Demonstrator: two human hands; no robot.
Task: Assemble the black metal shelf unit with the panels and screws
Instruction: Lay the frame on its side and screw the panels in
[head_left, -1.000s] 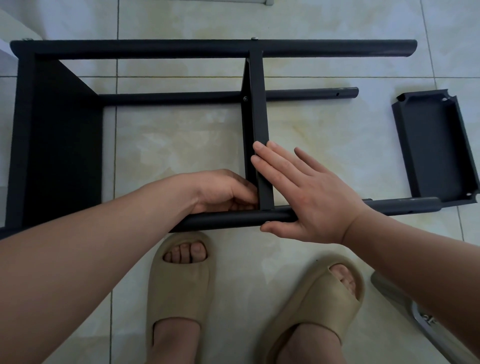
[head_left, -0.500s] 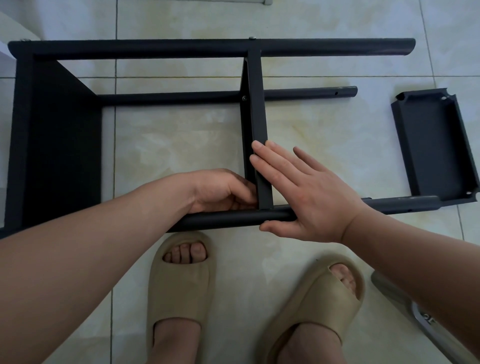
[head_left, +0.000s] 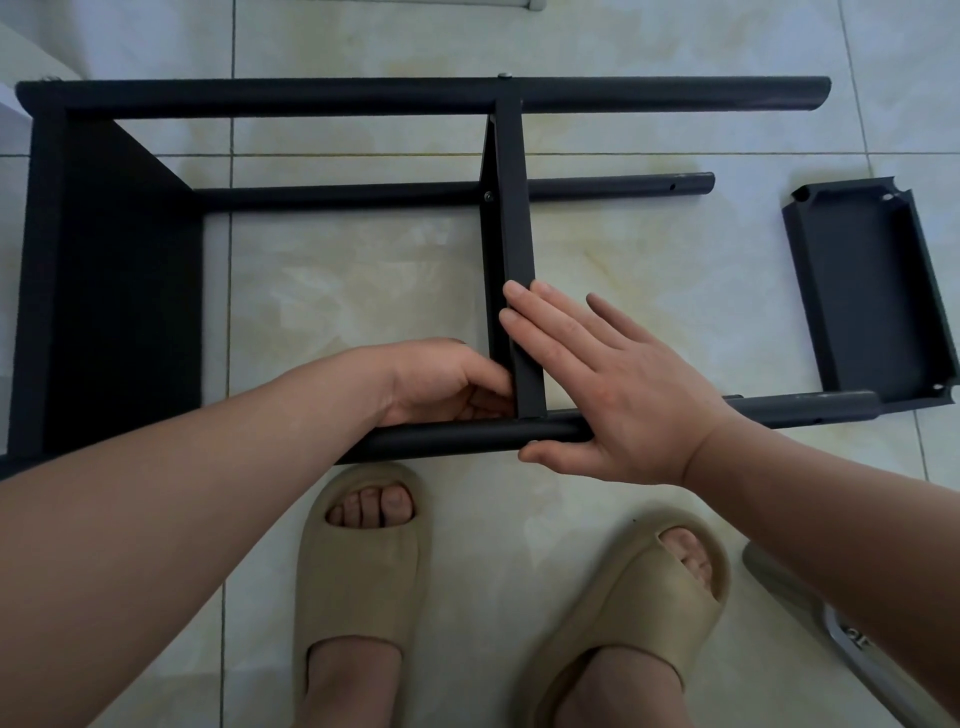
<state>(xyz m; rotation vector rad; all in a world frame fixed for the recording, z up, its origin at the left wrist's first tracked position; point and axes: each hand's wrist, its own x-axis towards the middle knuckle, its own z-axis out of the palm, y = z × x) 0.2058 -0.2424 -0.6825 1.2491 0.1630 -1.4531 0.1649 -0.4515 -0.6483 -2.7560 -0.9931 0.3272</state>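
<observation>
Shelf frame (head_left: 311, 96) is lying on its side on the tiled floor (head_left: 337, 291), likely so the joints are facing up within reach; end panel (head_left: 119, 280) at far left is already sitting between the posts; left hand (head_left: 441, 384) is curling its fingers at the foot of the middle panel (head_left: 511, 223), where it is meeting the near post (head_left: 457, 439); whether it is pinching a screw there, cannot tell; right hand (head_left: 613, 395) is pressing flat, fingers straight, against the panel's right face, probably bracing it square; loose panel (head_left: 872, 296) is waiting at far right, by the post ends.
</observation>
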